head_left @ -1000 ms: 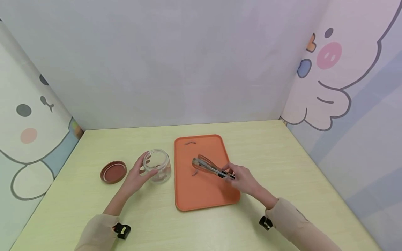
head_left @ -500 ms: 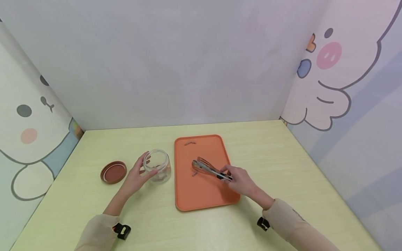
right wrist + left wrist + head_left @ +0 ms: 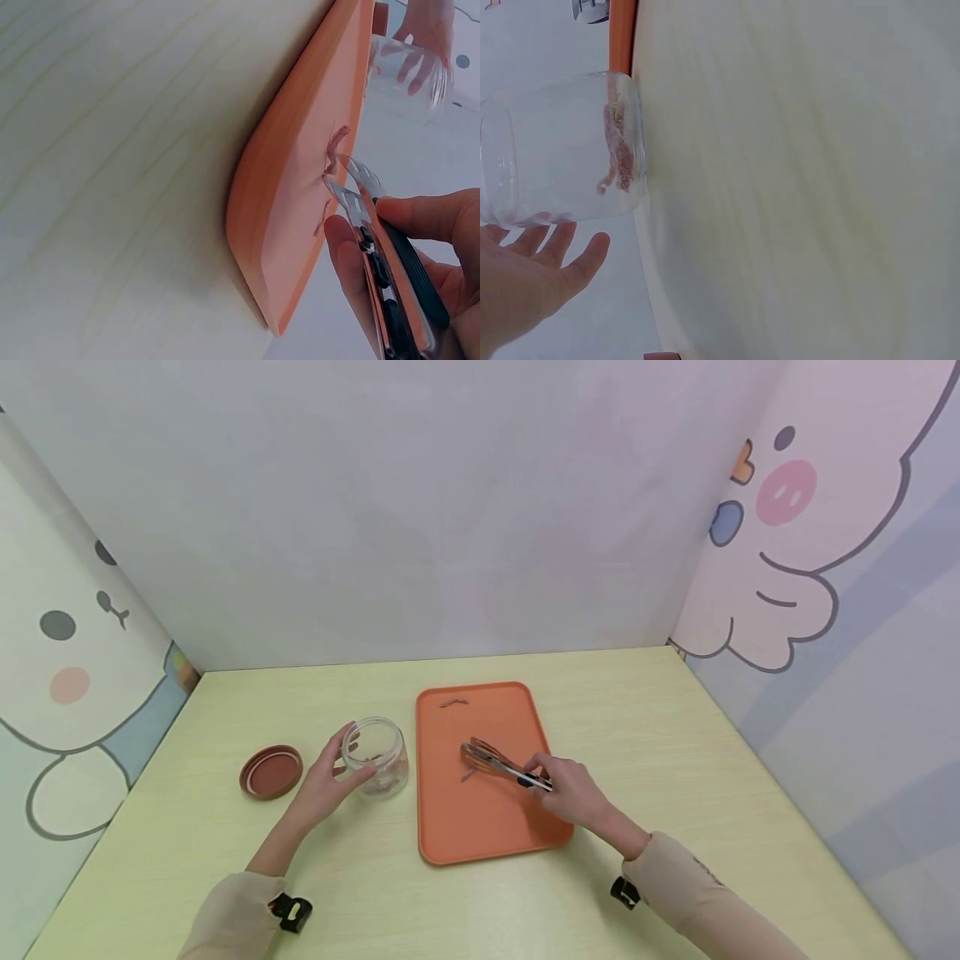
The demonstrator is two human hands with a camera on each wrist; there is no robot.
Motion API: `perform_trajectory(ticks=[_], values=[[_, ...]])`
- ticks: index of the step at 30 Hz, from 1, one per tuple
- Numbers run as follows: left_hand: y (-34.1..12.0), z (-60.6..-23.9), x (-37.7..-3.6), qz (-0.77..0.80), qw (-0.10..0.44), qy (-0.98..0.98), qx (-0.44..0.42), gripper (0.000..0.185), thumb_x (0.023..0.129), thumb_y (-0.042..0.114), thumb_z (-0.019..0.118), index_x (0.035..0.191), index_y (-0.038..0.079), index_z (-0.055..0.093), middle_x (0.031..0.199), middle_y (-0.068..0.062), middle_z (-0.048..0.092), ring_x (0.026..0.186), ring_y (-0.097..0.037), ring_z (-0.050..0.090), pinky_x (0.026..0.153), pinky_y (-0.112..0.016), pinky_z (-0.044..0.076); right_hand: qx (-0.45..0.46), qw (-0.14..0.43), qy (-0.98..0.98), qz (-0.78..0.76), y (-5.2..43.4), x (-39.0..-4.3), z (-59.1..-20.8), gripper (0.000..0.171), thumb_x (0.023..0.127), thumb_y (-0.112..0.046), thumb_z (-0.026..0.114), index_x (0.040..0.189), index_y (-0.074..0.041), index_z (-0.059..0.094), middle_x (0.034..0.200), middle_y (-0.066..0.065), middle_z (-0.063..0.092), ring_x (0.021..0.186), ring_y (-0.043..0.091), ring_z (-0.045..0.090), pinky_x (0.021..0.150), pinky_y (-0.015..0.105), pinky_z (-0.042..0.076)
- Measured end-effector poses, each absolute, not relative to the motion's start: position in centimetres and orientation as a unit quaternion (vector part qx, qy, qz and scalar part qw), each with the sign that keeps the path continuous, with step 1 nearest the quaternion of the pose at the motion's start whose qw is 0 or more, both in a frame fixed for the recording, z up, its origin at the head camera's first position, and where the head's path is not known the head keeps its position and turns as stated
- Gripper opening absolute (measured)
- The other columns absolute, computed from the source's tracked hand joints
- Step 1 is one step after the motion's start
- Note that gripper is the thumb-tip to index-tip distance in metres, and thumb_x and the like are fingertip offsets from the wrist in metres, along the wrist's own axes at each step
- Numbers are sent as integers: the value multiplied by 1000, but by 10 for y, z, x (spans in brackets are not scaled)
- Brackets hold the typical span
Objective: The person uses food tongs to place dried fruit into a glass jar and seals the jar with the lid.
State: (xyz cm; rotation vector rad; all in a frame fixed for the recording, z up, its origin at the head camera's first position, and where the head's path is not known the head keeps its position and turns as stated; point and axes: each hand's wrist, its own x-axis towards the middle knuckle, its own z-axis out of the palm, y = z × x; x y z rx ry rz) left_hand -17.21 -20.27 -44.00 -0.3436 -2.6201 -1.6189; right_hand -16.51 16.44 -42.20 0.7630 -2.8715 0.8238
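Observation:
My left hand (image 3: 322, 781) grips the side of a clear glass jar (image 3: 396, 768), thumb near side, fingers round the far left. Inside at its bottom lie several thin reddish-brown strips (image 3: 620, 146), plain in the left wrist view. My right hand (image 3: 573, 793) holds a pair of metal tongs (image 3: 495, 762) with dark grips, low over the orange tray (image 3: 487, 827). In the right wrist view the slotted tong tips stand slightly apart, right at one wrinkled strip (image 3: 335, 144) on the tray. Another thin strip (image 3: 453, 702) lies near the tray's far left corner.
A round reddish-brown lid (image 3: 272, 772) lies left of the jar on the pale wooden table (image 3: 630, 727). White cloth walls (image 3: 435, 527) with cartoon prints stand behind and on both sides. Each wrist wears a black camera strap.
My right hand has shifted slightly left, and the tongs have turned and lowered toward the nearer strip. The left hand and jar have stayed put.

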Motion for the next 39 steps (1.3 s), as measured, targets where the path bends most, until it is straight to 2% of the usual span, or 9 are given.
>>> perform_trajectory(ticks=[8,18,23,31,39], values=[[-201,-435,-170,-517,16,-849,-110,74,83,27,62,141,11,17,136,-17,29,121,-33,29,92,-49,34,263,23,-923,279,166,-166,-422,20,75,-2,65,91,-11,57,62,-8,50,48,5,40,43,22,34],[-190,-409,-156,-521,15,-847,-109,71,85,15,60,138,0,16,134,-26,28,119,-40,28,92,-54,32,274,5,-911,308,168,-168,-424,22,74,4,62,89,-11,58,63,-4,52,45,4,39,41,21,33],[-190,-409,-156,-522,16,-846,-108,71,85,14,60,138,0,17,133,-26,28,119,-40,28,92,-54,32,274,-3,-907,321,170,-168,-425,23,74,7,61,89,-10,58,63,1,54,44,5,38,40,21,32],[-190,-407,-155,-525,14,-844,-107,70,85,18,60,138,0,17,134,-25,28,120,-39,27,93,-53,31,272,-4,-904,330,171,-169,-421,20,75,5,60,90,-9,58,63,0,54,47,7,44,43,22,37],[-190,-409,-156,-523,15,-845,-108,71,84,16,61,138,1,17,134,-25,28,120,-39,28,92,-54,32,264,-1,-899,349,174,-174,-416,19,77,4,61,90,-9,58,63,-3,53,46,3,48,42,22,40]])
